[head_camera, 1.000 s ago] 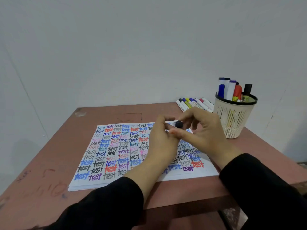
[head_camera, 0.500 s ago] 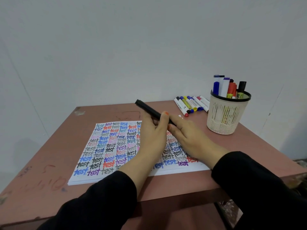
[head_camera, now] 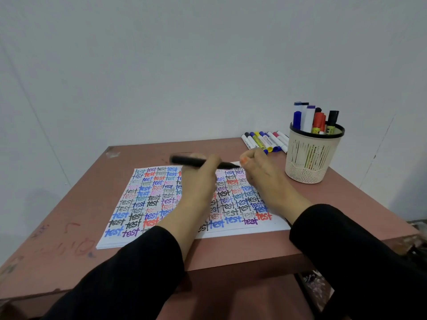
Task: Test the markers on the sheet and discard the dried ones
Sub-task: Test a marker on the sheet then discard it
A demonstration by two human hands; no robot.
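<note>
On the brown table (head_camera: 69, 227), over the far edge of the sheet (head_camera: 147, 199), my left hand (head_camera: 198, 181) grips the marker (head_camera: 187, 160), axis left-right. My right hand (head_camera: 261, 179) curls at its right end; grip unclear.

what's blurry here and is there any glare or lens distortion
Head view: the black marker and the left hand gripping it are smeared, the marker's left end most; the right hand is slightly soft, while the writing on the sheet reads sharp. Head view again: light is soft and even, no glare; the wide lens stretches the table toward the bottom corners.
</note>
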